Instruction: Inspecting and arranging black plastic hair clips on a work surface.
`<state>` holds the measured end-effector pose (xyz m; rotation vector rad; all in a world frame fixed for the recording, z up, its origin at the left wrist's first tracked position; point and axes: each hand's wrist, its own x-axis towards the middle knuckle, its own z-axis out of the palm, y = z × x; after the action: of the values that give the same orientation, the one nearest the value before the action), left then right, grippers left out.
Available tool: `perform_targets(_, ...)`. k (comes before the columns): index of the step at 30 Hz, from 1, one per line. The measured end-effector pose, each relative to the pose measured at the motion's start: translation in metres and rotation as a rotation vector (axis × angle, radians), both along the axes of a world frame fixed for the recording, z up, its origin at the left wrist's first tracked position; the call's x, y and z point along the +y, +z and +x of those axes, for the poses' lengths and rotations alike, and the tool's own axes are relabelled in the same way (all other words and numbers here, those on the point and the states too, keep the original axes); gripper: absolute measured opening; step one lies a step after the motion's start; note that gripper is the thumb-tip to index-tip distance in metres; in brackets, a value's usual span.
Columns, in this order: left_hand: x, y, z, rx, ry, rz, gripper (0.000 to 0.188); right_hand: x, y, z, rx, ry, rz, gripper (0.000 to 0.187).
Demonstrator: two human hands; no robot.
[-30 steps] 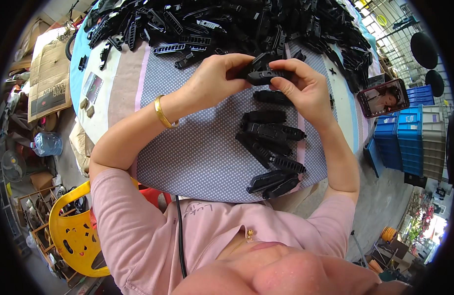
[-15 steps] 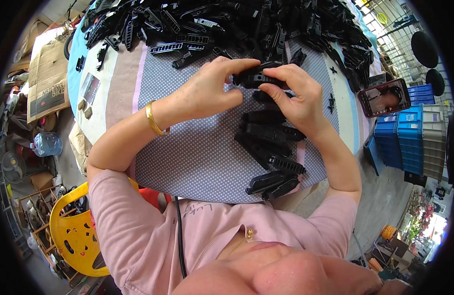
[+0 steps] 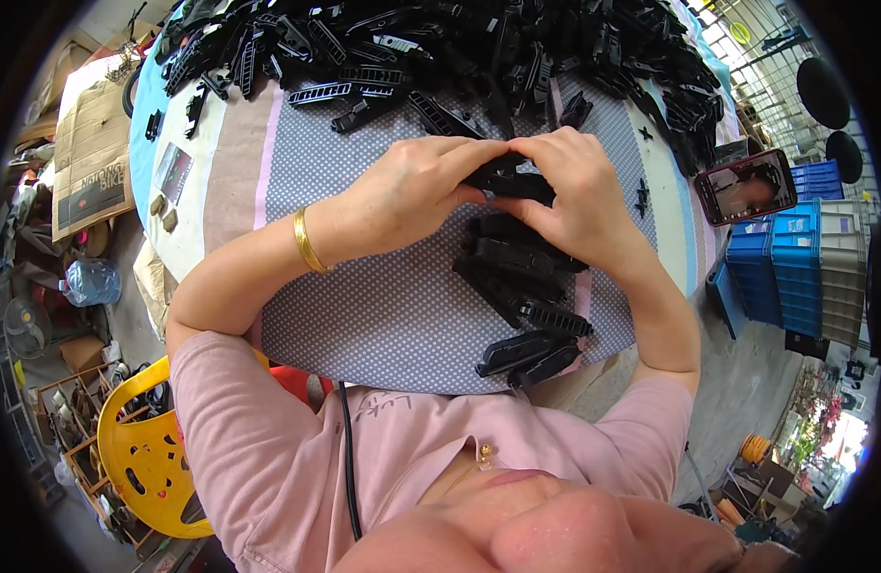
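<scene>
Both hands meet over the table around a black plastic part [image 3: 507, 178], whose exact kind I cannot make out. My left hand [image 3: 416, 189] grips its left end, the forefinger along the top and the thumb below. My right hand [image 3: 576, 191] closes on the right end, thumb underneath. The fingertips hide much of the piece. Just nearer to me lies a row of similar black plastic parts [image 3: 512, 258], some with ladder-like slots. At its near end rests a pair of long black parts [image 3: 526, 357].
A large heap of black plastic parts [image 3: 440, 48] covers the table's far side. The dotted tablecloth [image 3: 354, 325] shows in front of me. A propped phone [image 3: 745, 189] stands at the right edge, by blue crates [image 3: 794, 258]. A yellow chair [image 3: 154, 458] is at the lower left.
Both hands have come nearer to me and closed together around the black part. My left fingers, spread before, now press against it.
</scene>
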<state>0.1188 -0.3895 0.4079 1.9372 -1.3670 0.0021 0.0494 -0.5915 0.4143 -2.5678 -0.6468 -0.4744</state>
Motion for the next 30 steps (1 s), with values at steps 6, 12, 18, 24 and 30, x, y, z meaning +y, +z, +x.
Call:
perform_targets(6,-0.001,0.0,-0.002,-0.04,0.004,-0.064,0.049,-0.005,0.001,0.0,-0.056,0.04,-0.005,0.046)
perform_targets(12,-0.001,-0.005,0.002,-0.078,0.024,-0.092,0.045,0.002,0.001,0.003,-0.065,0.064,0.102,0.039)
perform_targets(18,0.0,0.003,-0.001,-0.103,0.009,-0.103,0.041,-0.003,-0.004,0.002,-0.094,0.076,0.087,0.033)
perform_targets(24,0.005,0.005,-0.005,0.109,-0.066,0.017,0.041,-0.021,0.005,0.012,0.258,0.198,0.252,0.029)
perform_targets(30,0.003,0.01,0.007,0.009,-0.186,0.009,0.031,-0.06,-0.013,0.035,-0.106,-0.182,0.1,0.035)
